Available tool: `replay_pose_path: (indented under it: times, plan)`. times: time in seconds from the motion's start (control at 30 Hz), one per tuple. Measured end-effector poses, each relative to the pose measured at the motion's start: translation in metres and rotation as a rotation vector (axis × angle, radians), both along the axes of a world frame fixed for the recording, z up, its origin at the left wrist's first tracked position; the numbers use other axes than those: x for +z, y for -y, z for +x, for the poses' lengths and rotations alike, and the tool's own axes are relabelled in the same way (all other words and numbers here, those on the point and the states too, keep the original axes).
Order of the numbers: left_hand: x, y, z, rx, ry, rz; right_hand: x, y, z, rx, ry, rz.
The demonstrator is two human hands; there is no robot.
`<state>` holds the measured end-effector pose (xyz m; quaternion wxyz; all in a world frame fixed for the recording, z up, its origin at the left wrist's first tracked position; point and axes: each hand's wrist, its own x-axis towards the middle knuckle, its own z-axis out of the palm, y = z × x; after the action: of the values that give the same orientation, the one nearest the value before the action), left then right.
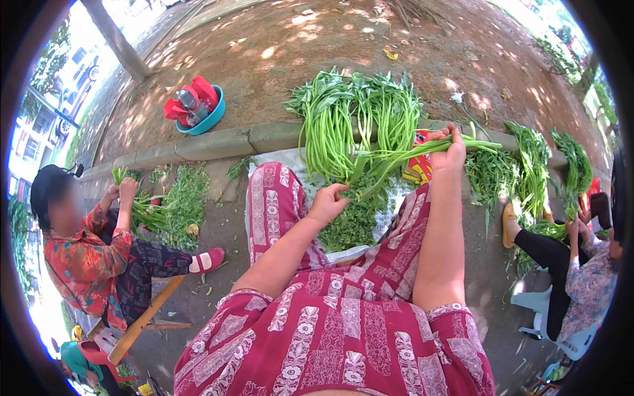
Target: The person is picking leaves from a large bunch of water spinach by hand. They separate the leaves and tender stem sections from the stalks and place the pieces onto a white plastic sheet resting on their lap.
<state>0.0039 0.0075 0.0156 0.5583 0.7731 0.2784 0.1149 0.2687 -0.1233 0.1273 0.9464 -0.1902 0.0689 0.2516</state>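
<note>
My right hand is raised over my right knee, gripping a small bunch of long green stems, apparently water spinach. The leafy end of that bunch trails left towards my left hand, held above the gap between my knees. Its fingers are curled, with thumb and forefinger close to the hanging leaves; whether they pinch one I cannot tell. Beneath it, loose leaves and trimmings lie heaped on a pale plastic sheet. Beyond my knees, several bundles of leafy stems drape across the stone kerb.
A teal basin holding a red bag and a bottle stands past the kerb. One person sits left beside greens. Another sits right, near more bundles. A red packet lies by my right knee.
</note>
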Motion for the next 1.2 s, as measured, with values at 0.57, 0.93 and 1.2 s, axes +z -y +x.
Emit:
replay_pose_path:
  times: [0.57,0.93,1.2]
  plan:
    - [0.068,0.029,0.017,0.061,0.451,0.323,-0.002,-0.050,-0.067,0.226,0.106,-0.238]
    - [0.050,0.025,0.026,0.139,0.404,0.292,-0.005,-0.064,-0.094,0.208,0.254,-0.442]
    - [0.051,0.023,0.025,0.156,0.404,0.325,-0.007,-0.066,-0.097,0.219,0.244,-0.438]
